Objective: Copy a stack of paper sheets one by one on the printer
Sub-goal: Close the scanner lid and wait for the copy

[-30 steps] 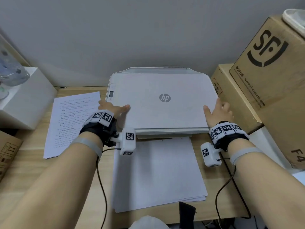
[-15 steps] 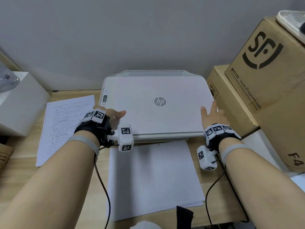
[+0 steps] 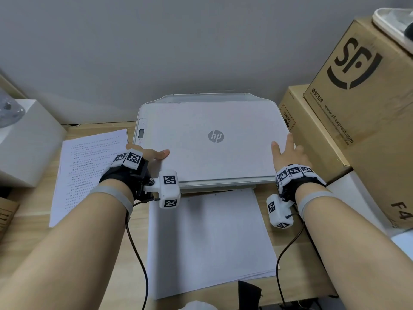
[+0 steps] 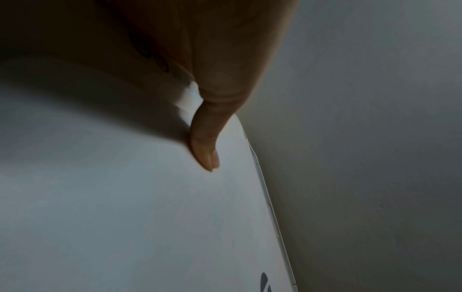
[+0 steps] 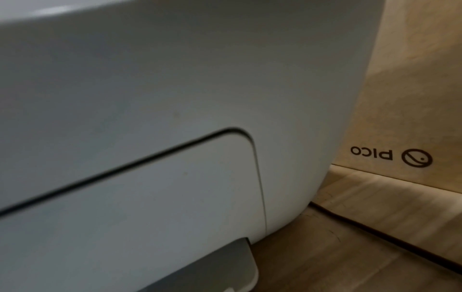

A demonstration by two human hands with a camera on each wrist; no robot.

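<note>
- Head view: printer (image 3: 212, 142) lid down, at the wall. Left hand (image 3: 147, 156) and right hand (image 3: 287, 153) lie flat, fingers straight, on the lid's front corners, gripping nothing. Best to lift both sides evenly.
- Blank sheets (image 3: 210, 240) lie before the printer, printed sheet (image 3: 89, 171) left, on the wooden desk (image 3: 26, 242); cardboard boxes (image 3: 357, 121) right.
- Left wrist view: thumb (image 4: 205, 144) flat on the lid.
- Right wrist view: printer's front only; fingers unseen.
</note>
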